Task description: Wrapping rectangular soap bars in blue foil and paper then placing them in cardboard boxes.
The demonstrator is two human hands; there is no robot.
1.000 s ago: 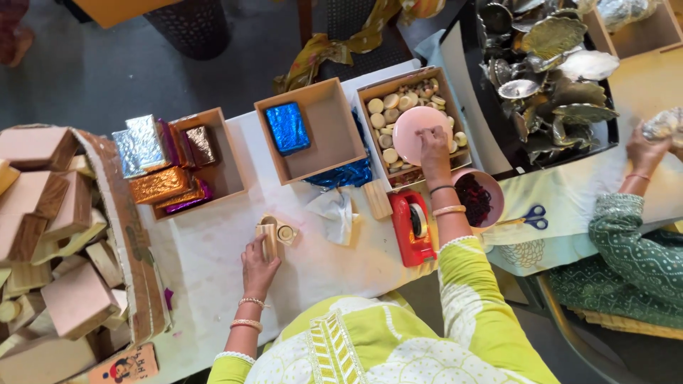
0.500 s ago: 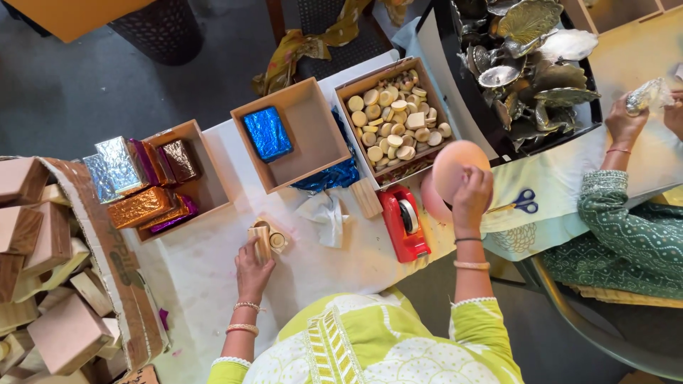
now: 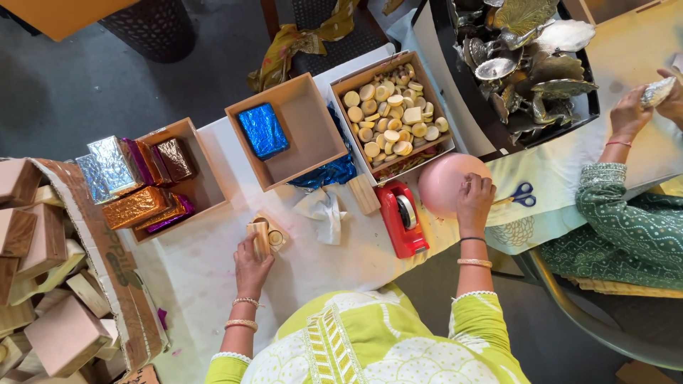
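Observation:
My right hand (image 3: pixel 475 201) grips a round pink lid (image 3: pixel 445 180), held flat over the table's right part, just right of the red tape dispenser (image 3: pixel 402 218). My left hand (image 3: pixel 252 258) rests on the white table cover and holds a small pale wooden block (image 3: pixel 260 237) upright, next to a small round golden piece (image 3: pixel 276 237). A crumpled white tissue (image 3: pixel 321 210) lies between my hands.
Three open cardboard boxes stand behind: one with foil-wrapped blocks (image 3: pixel 139 192), one with a blue foil packet (image 3: pixel 262 130), one full of pale round pieces (image 3: pixel 388 112). Blue-handled scissors (image 3: pixel 523 194) lie right. Another person's hands (image 3: pixel 644 103) work beside a black tray of metal items (image 3: pixel 530 53). Pink boxes (image 3: pixel 43 284) fill a carton left.
My right hand has carried the pink lid from over the box of round pieces down and right, to beside the tape dispenser. My left hand stays on the wooden block.

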